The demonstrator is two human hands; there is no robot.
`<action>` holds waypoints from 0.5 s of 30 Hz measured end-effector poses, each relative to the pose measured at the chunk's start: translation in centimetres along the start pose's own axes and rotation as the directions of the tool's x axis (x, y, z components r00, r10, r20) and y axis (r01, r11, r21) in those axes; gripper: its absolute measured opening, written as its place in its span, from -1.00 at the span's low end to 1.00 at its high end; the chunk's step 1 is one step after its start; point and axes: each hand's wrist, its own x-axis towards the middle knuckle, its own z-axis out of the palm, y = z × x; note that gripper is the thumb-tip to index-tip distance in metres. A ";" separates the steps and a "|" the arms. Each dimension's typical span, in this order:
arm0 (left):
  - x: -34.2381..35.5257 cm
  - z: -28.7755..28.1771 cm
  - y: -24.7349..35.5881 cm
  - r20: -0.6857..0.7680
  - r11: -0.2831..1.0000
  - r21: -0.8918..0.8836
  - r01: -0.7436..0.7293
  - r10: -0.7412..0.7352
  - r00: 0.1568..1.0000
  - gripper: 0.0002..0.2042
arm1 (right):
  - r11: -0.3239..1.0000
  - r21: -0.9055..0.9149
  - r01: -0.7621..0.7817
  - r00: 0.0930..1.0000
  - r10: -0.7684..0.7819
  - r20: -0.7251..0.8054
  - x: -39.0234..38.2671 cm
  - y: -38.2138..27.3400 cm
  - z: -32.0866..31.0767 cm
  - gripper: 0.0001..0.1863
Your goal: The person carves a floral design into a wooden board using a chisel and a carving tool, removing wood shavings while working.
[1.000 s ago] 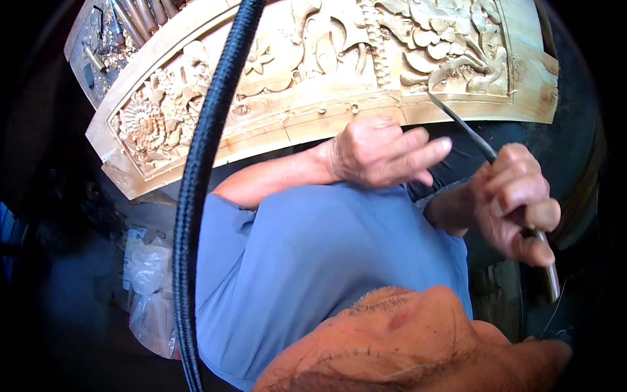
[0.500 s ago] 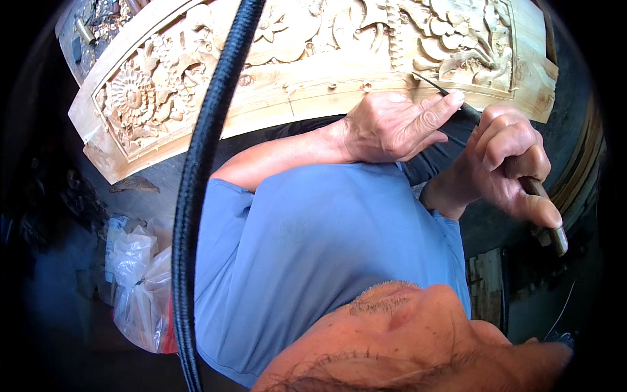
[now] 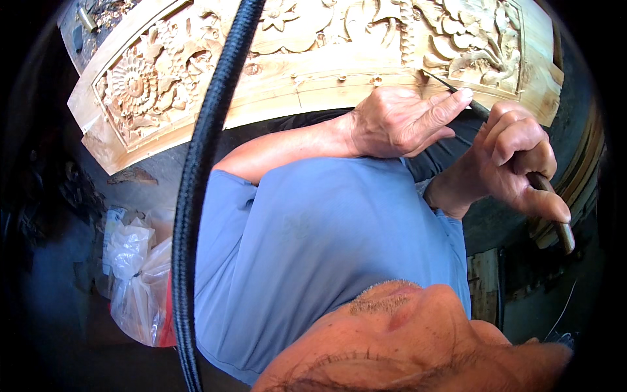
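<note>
Gripping the chisel (image 3: 480, 110): right hand (image 3: 519, 144) has fingers curled round the handle (image 3: 541, 185). Left hand (image 3: 408, 124) is at the blade, fingers extended; can't tell if they pinch it. Chisel slants between the hands, tip at the near border of the panel (image 3: 326, 59). Likely light, stiff, smooth; sharp end, so hold by handle, steady mid-shaft. Panel probably rigid, thin carved edges fragile.

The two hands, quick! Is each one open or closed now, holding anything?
Left hand: fingers extended over the slim, dark metal tool with a brown handle; can't tell if it grips.
Right hand: closed, holding that tool.
</note>
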 end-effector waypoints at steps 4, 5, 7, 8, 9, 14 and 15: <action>0.1 -0.2 0.1 0.029 1.000 0.011 0.006 -0.007 1.000 -0.22 | 0.999 0.029 0.015 0.999 -0.017 0.041 0.2 0.2 -0.3 -0.13; 0.1 -0.2 0.0 0.014 1.000 0.003 0.004 -0.004 1.000 -0.23 | 1.000 0.026 0.015 0.999 -0.017 0.048 0.2 0.1 -0.4 -0.13; 0.1 0.1 -0.1 -0.017 1.000 -0.013 0.003 -0.004 1.000 -0.24 | 1.000 0.015 0.010 0.999 -0.011 0.050 0.3 0.0 -0.2 -0.13; 0.0 -0.1 -0.1 -0.017 1.000 -0.009 0.003 -0.003 1.000 -0.25 | 1.000 0.007 0.005 0.999 -0.005 0.044 0.4 0.1 0.1 -0.14; 0.1 -0.3 -0.1 -0.016 1.000 -0.006 0.002 -0.002 1.000 -0.26 | 1.000 -0.004 0.003 0.999 -0.003 0.036 0.5 0.1 0.6 -0.14; 0.2 -0.2 -0.1 -0.100 1.000 -0.018 -0.012 0.010 0.995 -0.33 | 0.994 -0.106 0.018 0.999 -0.013 0.044 1.1 0.3 2.5 -0.18; 0.1 -0.3 -0.1 -0.114 1.000 -0.025 -0.013 0.010 0.993 -0.34 | 0.991 -0.135 0.017 0.998 -0.010 0.055 1.2 0.2 2.7 -0.21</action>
